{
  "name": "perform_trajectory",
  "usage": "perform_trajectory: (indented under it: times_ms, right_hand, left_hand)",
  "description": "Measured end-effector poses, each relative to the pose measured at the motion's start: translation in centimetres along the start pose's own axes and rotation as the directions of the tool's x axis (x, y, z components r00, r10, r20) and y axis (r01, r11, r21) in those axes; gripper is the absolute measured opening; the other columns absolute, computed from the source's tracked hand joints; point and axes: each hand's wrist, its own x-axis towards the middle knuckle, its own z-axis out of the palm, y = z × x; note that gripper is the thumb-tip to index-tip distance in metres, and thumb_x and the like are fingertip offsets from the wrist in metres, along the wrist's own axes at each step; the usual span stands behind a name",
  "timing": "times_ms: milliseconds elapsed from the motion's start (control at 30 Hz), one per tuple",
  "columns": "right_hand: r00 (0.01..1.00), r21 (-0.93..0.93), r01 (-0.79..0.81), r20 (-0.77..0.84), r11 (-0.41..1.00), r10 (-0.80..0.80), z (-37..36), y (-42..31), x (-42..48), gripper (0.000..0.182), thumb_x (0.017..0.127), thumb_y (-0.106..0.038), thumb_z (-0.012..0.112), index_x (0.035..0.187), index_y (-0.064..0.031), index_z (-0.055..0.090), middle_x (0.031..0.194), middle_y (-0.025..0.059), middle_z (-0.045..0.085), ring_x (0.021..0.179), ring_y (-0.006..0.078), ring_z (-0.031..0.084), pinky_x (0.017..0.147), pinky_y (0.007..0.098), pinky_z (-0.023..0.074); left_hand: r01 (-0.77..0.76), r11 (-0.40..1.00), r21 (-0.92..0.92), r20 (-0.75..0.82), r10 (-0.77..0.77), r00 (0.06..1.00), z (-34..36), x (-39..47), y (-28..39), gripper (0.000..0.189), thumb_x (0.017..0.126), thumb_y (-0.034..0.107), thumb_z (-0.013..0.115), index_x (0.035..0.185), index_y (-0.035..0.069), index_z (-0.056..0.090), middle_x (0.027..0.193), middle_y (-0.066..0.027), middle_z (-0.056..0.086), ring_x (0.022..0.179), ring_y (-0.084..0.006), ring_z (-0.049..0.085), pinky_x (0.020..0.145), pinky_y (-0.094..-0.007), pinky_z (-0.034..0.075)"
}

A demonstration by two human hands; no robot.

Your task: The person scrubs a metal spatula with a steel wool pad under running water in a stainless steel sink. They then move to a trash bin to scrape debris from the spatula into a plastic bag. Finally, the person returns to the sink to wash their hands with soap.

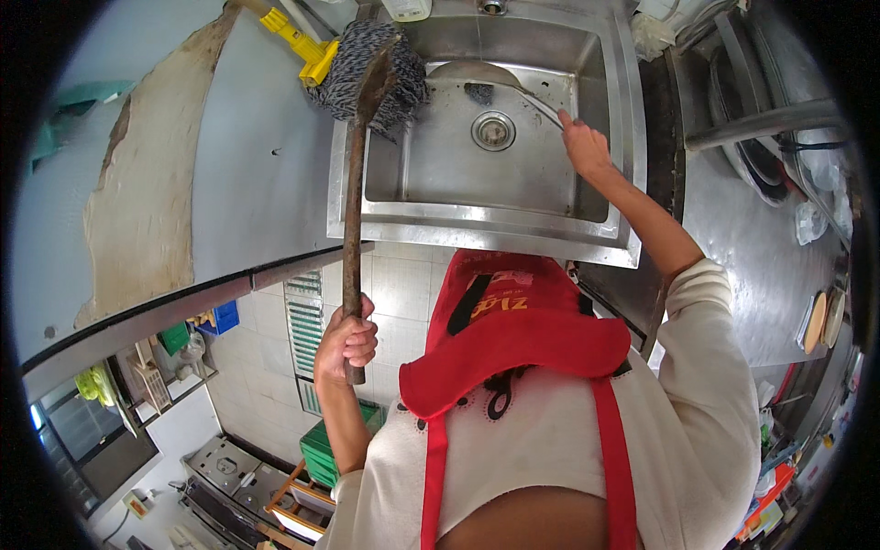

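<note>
My left hand [349,340] grips the lower end of a long brown handle. This long-handled tool [353,206] stretches across the left rim of the stainless steel sink [481,220], and its flat, worn brown head overlaps a mop head in view. My right hand [584,144] is closed on the metal handle of a utensil [474,70] inside the sink. That utensil has a broad curved head, perhaps a large ladle or strainer, lying near the back wall. Beside it sits a dark scouring pad [479,93], behind the round drain [493,130]. Small dark scraps dot the basin.
A grey string mop [385,82] with a yellow clamp [309,51] lies over the sink's back left corner. A pale panel with peeling surface [234,172] adjoins on the left. Woks [746,130] stand on the steel counter at right. A floor drain grate [304,323] lies behind.
</note>
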Motion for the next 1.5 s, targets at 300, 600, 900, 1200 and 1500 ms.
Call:
perform_trajectory:
  times_ms: [300, 600, 900, 1200, 1500]
  right_hand:
    - [0.990, -0.209, 0.069, 0.133, 0.976, -0.041, -1.7, 0.7, 1.9, 0.043, 0.071, 0.001, 0.038, 0.113, -0.0078, 0.034, 0.080, 0.0192, 0.053, 0.071, 0.0309, 0.055, 0.059, 0.0383, 0.0450]
    - [0.984, 0.185, -0.011, 0.178, 0.983, -0.022, -0.4, 2.2, 3.2, 0.028, 0.068, -0.008, 0.050, 0.095, -0.0038, 0.046, 0.077, 0.0171, 0.055, 0.071, 0.0325, 0.054, 0.060, 0.0400, 0.0435]
    - [0.853, 0.562, -0.411, 0.515, 0.718, 0.086, 0.8, 3.6, 4.4, 0.029, 0.069, -0.013, 0.054, 0.096, -0.0048, 0.047, 0.064, 0.0118, 0.052, 0.055, 0.0253, 0.053, 0.053, 0.0358, 0.0424]
    - [0.903, 0.643, -0.313, 0.429, 0.699, 0.009, -0.2, 2.7, 3.8, 0.021, 0.072, -0.012, 0.051, 0.090, -0.0036, 0.045, 0.054, 0.0054, 0.044, 0.037, 0.0104, 0.041, 0.031, 0.0246, 0.0340]
    - [0.858, 0.802, -0.438, 0.508, 0.407, -0.076, -1.3, 2.3, 3.0, 0.011, 0.075, -0.010, 0.048, 0.085, -0.0055, 0.046, 0.051, -0.0004, 0.036, 0.034, 0.0068, 0.034, 0.028, 0.0209, 0.0267]
  left_hand:
    - [0.001, 1.000, 0.003, 0.038, -0.001, 0.999, -0.6, 0.4, -1.3, 0.013, 0.067, -0.002, 0.038, 0.073, 0.009, 0.034, 0.043, 0.0064, 0.025, 0.029, -0.0004, 0.020, 0.024, -0.0145, 0.016]
    - [-0.004, 1.000, -0.025, 0.044, 0.005, 0.999, -1.1, 0.4, -1.5, 0.013, 0.067, -0.002, 0.038, 0.071, 0.010, 0.033, 0.042, 0.0067, 0.024, 0.029, -0.0005, 0.020, 0.024, -0.0149, 0.016]
    - [0.043, 0.999, -0.018, 0.077, -0.042, 0.996, -1.0, 0.8, -1.6, 0.014, 0.067, -0.002, 0.037, 0.072, 0.011, 0.034, 0.042, 0.0070, 0.024, 0.029, -0.0005, 0.019, 0.024, -0.0144, 0.016]
    - [0.048, 0.999, 0.015, 0.076, -0.049, 0.996, -0.4, 1.6, -1.4, 0.012, 0.068, 0.000, 0.039, 0.072, 0.010, 0.033, 0.043, 0.0070, 0.025, 0.029, 0.0005, 0.019, 0.023, -0.0140, 0.016]
    - [-0.048, 0.747, 0.663, -0.152, 0.198, 0.968, 0.5, 3.9, -0.8, 0.009, 0.067, 0.003, 0.044, 0.075, 0.002, 0.040, 0.048, 0.0007, 0.037, 0.034, -0.0062, 0.033, 0.030, -0.0202, 0.028]
